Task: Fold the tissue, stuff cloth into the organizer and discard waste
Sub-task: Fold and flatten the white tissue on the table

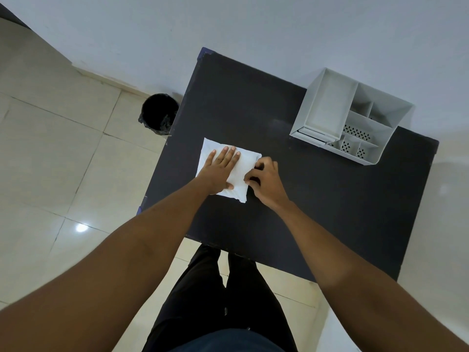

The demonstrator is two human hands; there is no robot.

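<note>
Leftmost, a black bin (159, 113) stands on the tiled floor (50, 148), just beside the table's (317, 212) left edge. Next, the white tissue (242, 174) lies flat on the dark table, its long axis running from far left to near right. The left hand (220, 171) presses flat on it, fingers spread and extended. The right hand (265, 182) pinches the tissue's right edge, fingers curled. Far right, a white organizer (327, 105) with several compartments sits at the table's far corner, well apart from the tissue, nothing between them.
</note>
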